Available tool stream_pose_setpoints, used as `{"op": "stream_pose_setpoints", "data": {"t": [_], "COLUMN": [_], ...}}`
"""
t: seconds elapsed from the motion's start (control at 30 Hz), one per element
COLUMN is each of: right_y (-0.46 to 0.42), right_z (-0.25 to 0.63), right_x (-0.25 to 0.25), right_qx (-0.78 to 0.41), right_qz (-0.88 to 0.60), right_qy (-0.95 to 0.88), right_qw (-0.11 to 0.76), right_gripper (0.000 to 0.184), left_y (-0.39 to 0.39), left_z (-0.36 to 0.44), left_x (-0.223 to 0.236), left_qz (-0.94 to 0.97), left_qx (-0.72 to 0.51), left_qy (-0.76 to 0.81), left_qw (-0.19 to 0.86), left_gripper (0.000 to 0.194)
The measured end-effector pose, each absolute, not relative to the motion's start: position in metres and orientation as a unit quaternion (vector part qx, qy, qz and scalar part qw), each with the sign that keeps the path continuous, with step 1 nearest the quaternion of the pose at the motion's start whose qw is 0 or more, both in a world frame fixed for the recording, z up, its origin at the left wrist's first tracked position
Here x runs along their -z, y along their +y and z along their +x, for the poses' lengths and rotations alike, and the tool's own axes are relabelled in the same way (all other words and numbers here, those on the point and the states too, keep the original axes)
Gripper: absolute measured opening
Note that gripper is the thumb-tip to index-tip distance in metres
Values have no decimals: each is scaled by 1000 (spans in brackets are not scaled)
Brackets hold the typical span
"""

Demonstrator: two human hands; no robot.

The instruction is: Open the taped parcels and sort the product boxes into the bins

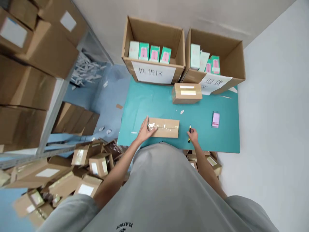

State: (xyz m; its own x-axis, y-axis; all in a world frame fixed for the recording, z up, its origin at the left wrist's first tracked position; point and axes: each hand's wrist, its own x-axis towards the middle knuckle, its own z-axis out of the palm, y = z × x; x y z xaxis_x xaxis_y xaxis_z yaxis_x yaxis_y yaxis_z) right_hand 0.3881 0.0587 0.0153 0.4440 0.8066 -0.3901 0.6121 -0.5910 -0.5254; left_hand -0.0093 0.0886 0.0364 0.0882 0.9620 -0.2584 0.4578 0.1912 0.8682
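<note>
A sealed cardboard box (166, 128) with clear tape along its top lies on the green table top (149, 100), close to its front edge. My left hand (145, 130) grips the box's left end, the thumb over the tape and the fingers along the far corner. To the right of the box, my right hand (193, 135) has its fingers closed on a black and yellow utility knife (190, 131). The knife points away from me, low over the table or on it, and is apart from the box.
A second taped box (187, 93) stands farther back. Behind it are two large open cartons, left (154, 69) and right (217, 85), holding small green-and-pink boxes. A pixelated pink item (215, 119) lies at right. Shelved boxes (45, 48) and discarded cartons (82, 174) crowd the left.
</note>
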Motion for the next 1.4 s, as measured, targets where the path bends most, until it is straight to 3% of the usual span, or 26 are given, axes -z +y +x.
{"op": "stream_pose_setpoints", "data": {"t": [0.3, 0.8, 1.4], "right_y": [96, 109, 131], "right_z": [335, 179, 150], "right_x": [-78, -138, -171], "right_qx": [-286, -216, -155], "right_qz": [-704, -516, -443], "right_qy": [-623, -806, -823], "right_qw": [186, -194, -320], "right_gripper": [53, 50, 50], "left_y": [75, 86, 88], "left_z": [-37, -50, -47], "left_x": [-22, 9, 20], "left_qz": [645, 604, 573], "left_qx": [-260, -297, -308], "left_qy": [542, 446, 430], "left_qw": [472, 590, 626], "left_gripper": [87, 75, 69]}}
